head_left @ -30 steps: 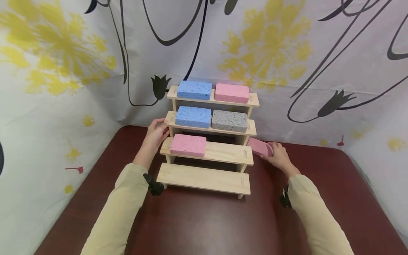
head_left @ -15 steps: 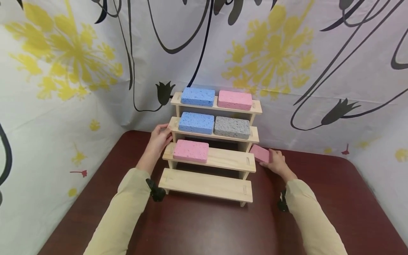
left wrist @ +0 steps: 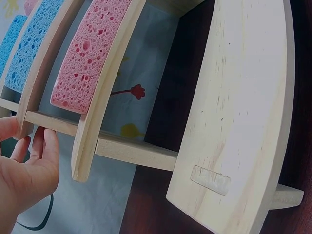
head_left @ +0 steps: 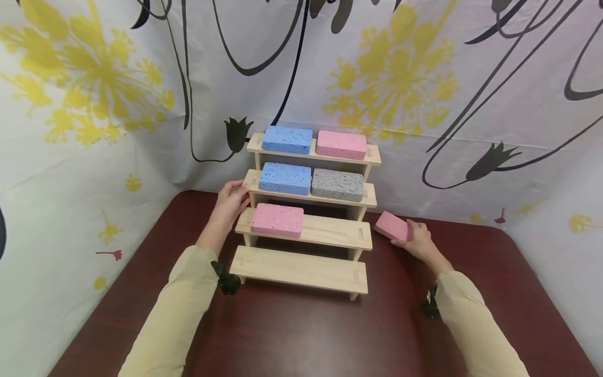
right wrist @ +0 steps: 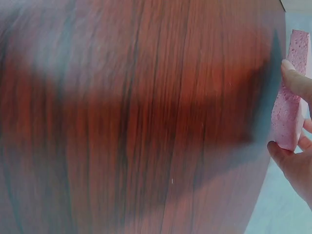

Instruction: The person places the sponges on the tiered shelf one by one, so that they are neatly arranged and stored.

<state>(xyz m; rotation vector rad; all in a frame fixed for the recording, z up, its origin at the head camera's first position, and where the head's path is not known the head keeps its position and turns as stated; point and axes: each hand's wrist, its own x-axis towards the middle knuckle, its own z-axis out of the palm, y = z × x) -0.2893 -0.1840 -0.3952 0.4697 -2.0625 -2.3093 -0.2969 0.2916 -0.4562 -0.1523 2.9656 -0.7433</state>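
Note:
A stepped wooden shelf [head_left: 301, 269] stands on the table. My left hand [head_left: 231, 202] grips the left end of its second tier from the top, thumb above and fingers below in the left wrist view. To the right of the shelf, my right hand [head_left: 420, 242] holds a pink sponge [head_left: 393, 226] by its edges, apart from the shelf; the right wrist view shows the sponge [right wrist: 291, 92] between thumb and fingers. Another pink sponge [head_left: 278, 219] lies on the third tier. The second tier bears a blue sponge [head_left: 285, 178] and a grey sponge [head_left: 337, 184].
On the top tier lie a blue sponge [head_left: 287, 140] and a pink sponge [head_left: 341, 144] side by side. The dark red table [head_left: 301, 335] reaches back to a patterned cloth [head_left: 282, 68] hanging behind and at the sides.
My right hand has drawn the pink sponge a little to the right, away from the shelf's side. My left hand keeps its grip on the second tier. The head view shifts slightly.

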